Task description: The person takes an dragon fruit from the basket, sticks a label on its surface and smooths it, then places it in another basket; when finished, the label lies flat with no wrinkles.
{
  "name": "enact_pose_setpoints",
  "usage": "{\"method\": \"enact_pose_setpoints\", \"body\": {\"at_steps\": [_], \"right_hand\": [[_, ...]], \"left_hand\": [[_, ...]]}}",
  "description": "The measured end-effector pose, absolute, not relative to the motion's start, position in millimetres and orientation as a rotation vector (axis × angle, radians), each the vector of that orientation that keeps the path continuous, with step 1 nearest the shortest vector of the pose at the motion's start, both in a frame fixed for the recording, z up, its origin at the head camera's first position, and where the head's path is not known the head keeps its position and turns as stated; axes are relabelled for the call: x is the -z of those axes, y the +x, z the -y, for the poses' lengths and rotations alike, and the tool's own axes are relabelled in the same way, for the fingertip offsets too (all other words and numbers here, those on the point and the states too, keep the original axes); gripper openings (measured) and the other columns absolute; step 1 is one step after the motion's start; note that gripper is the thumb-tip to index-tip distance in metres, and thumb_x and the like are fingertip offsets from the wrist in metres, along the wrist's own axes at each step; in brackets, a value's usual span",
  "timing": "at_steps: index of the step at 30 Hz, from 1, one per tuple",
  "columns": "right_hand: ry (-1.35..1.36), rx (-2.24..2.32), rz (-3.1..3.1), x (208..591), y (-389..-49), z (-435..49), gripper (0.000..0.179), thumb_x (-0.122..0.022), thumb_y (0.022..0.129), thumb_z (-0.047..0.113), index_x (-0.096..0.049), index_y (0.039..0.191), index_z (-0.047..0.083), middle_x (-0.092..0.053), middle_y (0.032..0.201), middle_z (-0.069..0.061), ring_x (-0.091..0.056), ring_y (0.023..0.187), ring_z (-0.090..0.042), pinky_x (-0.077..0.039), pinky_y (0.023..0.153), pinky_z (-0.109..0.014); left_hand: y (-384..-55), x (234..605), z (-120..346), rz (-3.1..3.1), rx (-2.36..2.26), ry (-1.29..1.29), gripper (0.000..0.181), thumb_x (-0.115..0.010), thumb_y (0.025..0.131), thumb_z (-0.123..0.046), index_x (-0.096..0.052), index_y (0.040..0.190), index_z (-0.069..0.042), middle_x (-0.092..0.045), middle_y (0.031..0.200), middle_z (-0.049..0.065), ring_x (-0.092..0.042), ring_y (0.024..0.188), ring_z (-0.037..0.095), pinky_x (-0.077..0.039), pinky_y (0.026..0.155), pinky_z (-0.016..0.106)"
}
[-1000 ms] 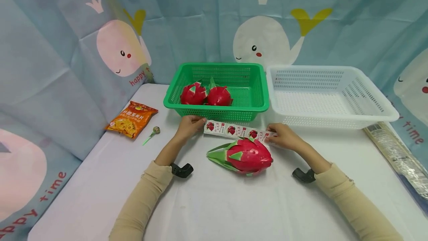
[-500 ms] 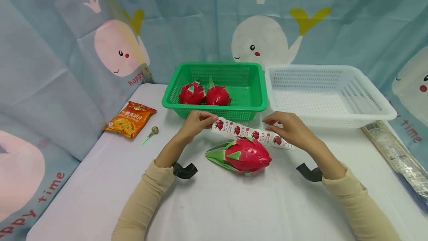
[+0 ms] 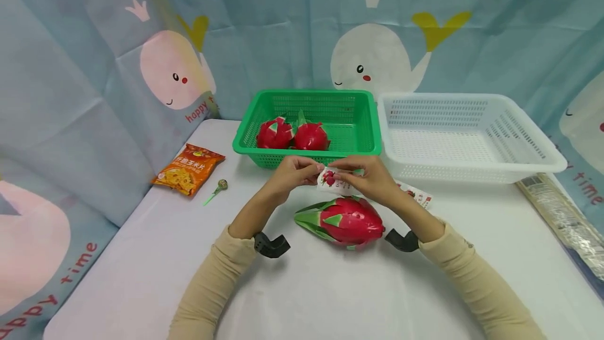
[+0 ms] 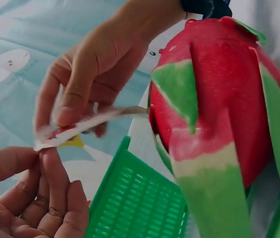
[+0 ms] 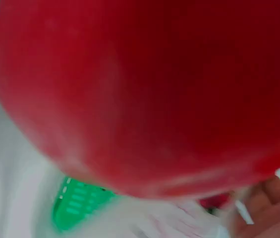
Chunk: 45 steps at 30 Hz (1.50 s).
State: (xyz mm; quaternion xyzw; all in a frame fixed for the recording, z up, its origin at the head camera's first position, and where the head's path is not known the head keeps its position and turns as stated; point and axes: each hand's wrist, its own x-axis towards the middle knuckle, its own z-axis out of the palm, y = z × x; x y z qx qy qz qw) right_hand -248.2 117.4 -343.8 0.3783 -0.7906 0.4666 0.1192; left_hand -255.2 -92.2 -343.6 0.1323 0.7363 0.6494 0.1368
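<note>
A white strip of stickers printed with red dragon fruits is held up between both hands. My left hand pinches its left end between thumb and finger. My right hand pinches the strip close beside that, its fingertips almost meeting the left ones in the left wrist view. Past the right wrist, the strip's other end shows at an angle. Just in front of the hands lies a glossy dragon fruit, its green leaves pointing left. It fills most of the right wrist view and hides much of the right hand there.
Behind the hands stands a green basket with two dragon fruits inside. A white basket adjoins it on the right. An orange snack bag and a lollipop lie at left, a silvery package at far right.
The right hand let go of the strip's right end, moved left and now pinches it near the left hand. The left hand shifted right with its end.
</note>
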Motion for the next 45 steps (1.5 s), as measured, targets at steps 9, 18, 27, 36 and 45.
{"method": "enact_pose_setpoints", "body": {"at_steps": [9, 18, 27, 36, 45], "right_hand": [[1.016, -1.486, 2.171, 346, -245, -124, 0.012, -0.067, 0.079, -0.002, -0.070, 0.090, 0.001, -0.066, 0.090, -0.011, -0.057, 0.093, -0.004, -0.050, 0.082, -0.019], [0.748, -1.633, 2.527, 330, -242, -148, 0.017, -0.063, 0.087, 0.017, -0.066, 0.097, 0.003, -0.064, 0.091, -0.004, -0.060, 0.072, -0.011, -0.049, 0.063, -0.020], [0.800, -1.597, 2.661, 325, -237, -155, 0.015, -0.065, 0.086, 0.017, -0.067, 0.096, 0.005, -0.066, 0.095, -0.009, -0.067, 0.080, -0.018, -0.052, 0.067, -0.024], [0.710, -1.493, 2.657, 323, -224, -156, 0.032, -0.065, 0.086, 0.022, -0.064, 0.115, 0.008, -0.063, 0.116, -0.010, -0.062, 0.101, -0.025, -0.054, 0.073, -0.033], [0.430, -1.548, 2.707, 336, -205, -171, 0.024, -0.067, 0.084, 0.028, -0.064, 0.091, 0.005, -0.066, 0.087, -0.006, -0.061, 0.091, -0.019, -0.049, 0.086, -0.038]], "left_hand": [[-263, 358, 95, -2.206, -1.885, 0.277, 0.027, -0.058, 0.090, -0.015, -0.063, 0.104, 0.008, -0.062, 0.073, -0.003, -0.059, 0.064, 0.010, -0.055, 0.074, 0.029], [-278, 396, 131, -2.731, -1.503, 0.223, 0.024, -0.058, 0.090, -0.015, -0.069, 0.100, 0.004, -0.069, 0.080, 0.013, -0.059, 0.062, 0.009, -0.053, 0.063, 0.029], [-234, 341, 93, -3.083, -1.076, 0.717, 0.022, -0.063, 0.088, -0.022, -0.069, 0.103, -0.007, -0.072, 0.090, 0.006, -0.066, 0.079, 0.018, -0.052, 0.065, 0.032], [-223, 327, 59, -2.764, -1.473, 0.827, 0.010, -0.067, 0.085, -0.019, -0.068, 0.086, -0.009, -0.068, 0.077, 0.001, -0.059, 0.068, 0.008, -0.047, 0.060, 0.021], [-211, 345, 58, -2.608, -1.742, 0.685, 0.011, -0.068, 0.083, -0.017, -0.068, 0.083, -0.006, -0.069, 0.074, 0.007, -0.062, 0.066, 0.015, -0.046, 0.054, 0.023]]}}
